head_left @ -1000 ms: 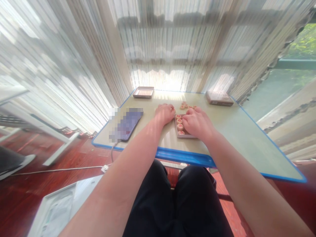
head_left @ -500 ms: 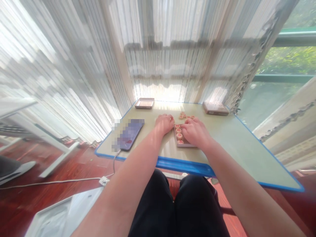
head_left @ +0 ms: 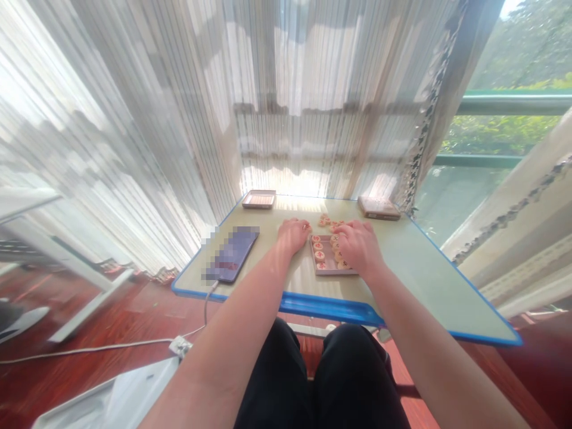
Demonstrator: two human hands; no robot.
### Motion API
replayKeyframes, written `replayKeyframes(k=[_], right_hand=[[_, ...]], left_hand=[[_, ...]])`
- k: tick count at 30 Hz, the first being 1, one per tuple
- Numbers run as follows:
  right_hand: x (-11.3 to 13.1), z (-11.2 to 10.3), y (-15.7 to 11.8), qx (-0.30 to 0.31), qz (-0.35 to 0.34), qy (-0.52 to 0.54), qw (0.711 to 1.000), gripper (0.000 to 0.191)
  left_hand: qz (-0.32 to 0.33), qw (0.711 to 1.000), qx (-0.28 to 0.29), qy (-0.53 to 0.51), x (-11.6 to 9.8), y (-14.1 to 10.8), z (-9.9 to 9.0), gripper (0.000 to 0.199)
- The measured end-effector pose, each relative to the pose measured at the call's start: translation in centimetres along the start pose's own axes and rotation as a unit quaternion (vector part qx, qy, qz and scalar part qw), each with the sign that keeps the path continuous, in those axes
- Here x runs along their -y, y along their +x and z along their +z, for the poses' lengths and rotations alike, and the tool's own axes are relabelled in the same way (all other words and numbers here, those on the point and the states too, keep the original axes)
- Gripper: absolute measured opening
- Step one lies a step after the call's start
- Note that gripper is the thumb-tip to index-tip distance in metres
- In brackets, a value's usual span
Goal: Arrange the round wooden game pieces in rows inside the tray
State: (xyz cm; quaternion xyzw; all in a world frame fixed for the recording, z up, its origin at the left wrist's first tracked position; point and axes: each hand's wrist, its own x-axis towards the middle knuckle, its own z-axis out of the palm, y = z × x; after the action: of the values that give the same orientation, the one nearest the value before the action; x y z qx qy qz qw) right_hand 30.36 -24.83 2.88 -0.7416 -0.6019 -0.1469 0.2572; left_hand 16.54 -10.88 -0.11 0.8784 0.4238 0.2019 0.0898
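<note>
Round wooden Chinese chess pieces lie in a shallow box (head_left: 336,272) near the table's middle. A column of red-marked pieces (head_left: 319,256) lines its left side. Dark-marked pieces (head_left: 338,245) stand in a column farther right, partly covered by my right hand (head_left: 361,245). The curled fingers of that hand reach over the box's far edge, beside several loose pieces (head_left: 325,220); what they pinch is hidden. Left of the box, my left hand (head_left: 292,236) is closed, with a pale chess piece (head_left: 308,228) at its fingertips.
A phone (head_left: 239,253) with a cable lies on the table's left side. An open shallow tray (head_left: 259,206) stands at the back left, a flat box (head_left: 379,208) at the back right. Blue edging (head_left: 330,307) borders the table. Sheer curtains (head_left: 295,137) hang behind it.
My right hand has moved back from inside the box toward its far edge, uncovering dark-marked pieces. My left hand stays beside the box. The whole view has shifted slightly.
</note>
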Motion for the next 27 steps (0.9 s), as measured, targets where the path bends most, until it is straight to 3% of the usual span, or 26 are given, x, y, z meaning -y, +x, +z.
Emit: replayKeyframes(k=[6, 10, 17, 21, 24, 27], right_hand=[[-0.2, 0.2, 0.0, 0.016, 0.026, 0.017, 0.999, 0.037], [-0.2, 0.2, 0.0, -0.006, 0.044, 0.034, 0.998, 0.035], [-1.0, -0.4, -0.1, -0.028, 0.013, 0.113, 0.993, 0.031], [-2.2, -3.0, 1.0, 0.039, -0.045, 0.187, 0.980, 0.027], [-3.0, -4.3, 3.1, 0.105, -0.020, 0.190, 0.976, 0.028], [-3.8, -3.5, 5.8, 0.127, 0.039, 0.181, 0.974, 0.030]], left_hand=[[-0.012, 0.999, -0.017, -0.047, 0.2, 0.0, 0.2, 0.047], [-0.011, 0.999, -0.001, -0.031, 0.2, 0.1, 0.1, 0.038], [-0.008, 0.999, -0.007, -0.031, 0.0, -0.1, -0.3, 0.032], [-0.014, 0.999, -0.017, -0.037, 0.0, 0.0, -0.2, 0.032], [-0.014, 1.000, -0.011, -0.020, -0.3, 0.0, -0.2, 0.032], [-0.025, 1.000, 0.001, -0.012, -0.5, 0.0, -0.5, 0.035]])
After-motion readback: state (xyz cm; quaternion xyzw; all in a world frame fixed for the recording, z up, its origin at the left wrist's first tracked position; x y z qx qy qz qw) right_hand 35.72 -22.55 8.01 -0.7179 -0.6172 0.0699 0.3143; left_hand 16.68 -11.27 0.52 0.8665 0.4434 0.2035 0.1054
